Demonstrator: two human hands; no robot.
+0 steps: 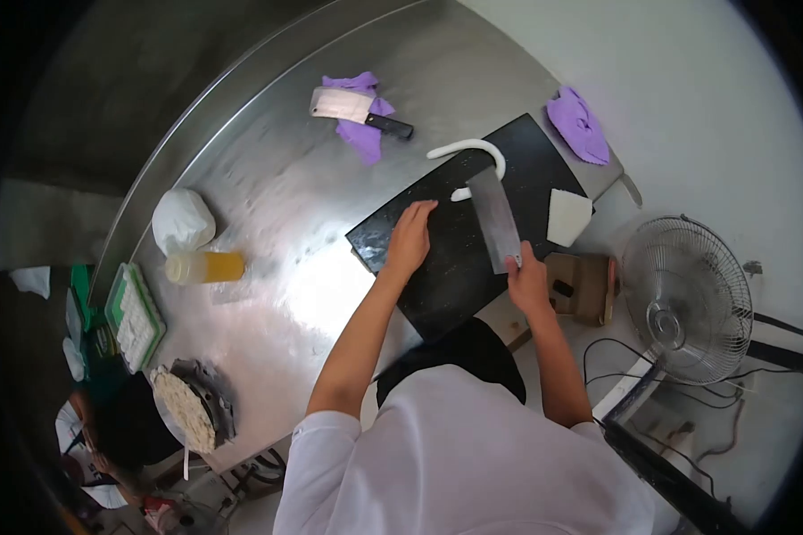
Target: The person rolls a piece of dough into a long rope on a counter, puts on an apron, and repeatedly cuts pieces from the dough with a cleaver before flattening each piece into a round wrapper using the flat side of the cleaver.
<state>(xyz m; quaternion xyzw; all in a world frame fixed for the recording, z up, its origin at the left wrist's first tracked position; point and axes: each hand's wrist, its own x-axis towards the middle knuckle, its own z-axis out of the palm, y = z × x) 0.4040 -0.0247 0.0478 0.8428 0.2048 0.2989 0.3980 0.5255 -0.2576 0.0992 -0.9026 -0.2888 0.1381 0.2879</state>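
Dough strip (489,146) lies in a hook on the black board (455,276), on the worktop (277,169); its bend points right, one end past the board's edge. The cleaver blade (495,218) hides part of the lower curve. The right hand (528,281) clamps and covers the handle; the blade's long axis runs away, leaning left. The left hand (409,236) is open, its thumb unclear; contact with the board cannot be told.

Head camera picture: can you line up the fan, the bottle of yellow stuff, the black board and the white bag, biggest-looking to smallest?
1. Black board
2. Fan
3. White bag
4. Bottle of yellow stuff, longer than the bag but much skinnier
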